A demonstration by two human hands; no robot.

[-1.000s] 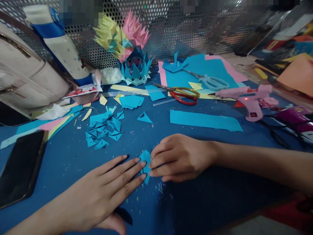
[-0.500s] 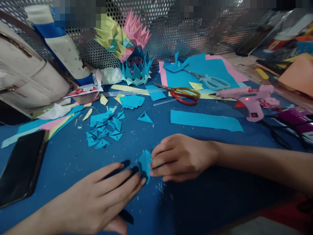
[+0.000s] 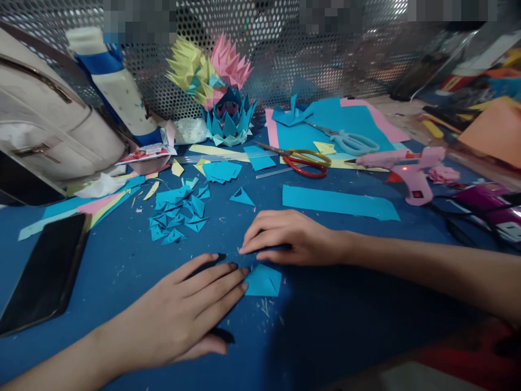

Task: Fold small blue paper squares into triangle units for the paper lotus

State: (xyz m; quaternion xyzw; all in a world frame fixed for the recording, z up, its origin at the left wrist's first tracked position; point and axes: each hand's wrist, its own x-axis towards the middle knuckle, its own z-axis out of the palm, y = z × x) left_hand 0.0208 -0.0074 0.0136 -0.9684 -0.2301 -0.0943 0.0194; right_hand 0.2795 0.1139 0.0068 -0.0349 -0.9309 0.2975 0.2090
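A small blue piece of paper (image 3: 264,281) with fold lines lies flat on the blue table (image 3: 228,374). My left hand (image 3: 183,309) rests open, palm down, its fingertips on the paper's left edge. Just above the paper hovers my right hand (image 3: 291,239), fingers extended and bent a little, with nothing visible in them. Beyond the hands lie a heap of folded blue triangles (image 3: 175,212), a single folded triangle (image 3: 241,196) and a long blue paper strip (image 3: 340,203).
Red-and-yellow-handled scissors (image 3: 305,162), light-blue scissors (image 3: 350,142) and a pink glue gun (image 3: 411,168) lie farther back. Folded paper flowers (image 3: 228,117) stand by the perforated metal panel. At left are a phone (image 3: 46,271), a bottle (image 3: 118,92) and a pale bag (image 3: 52,125).
The blue paper now lies flatter and wider, slightly to the right. My right hand has let go of its edge and moved up and away; my left fingers have moved onto the paper.
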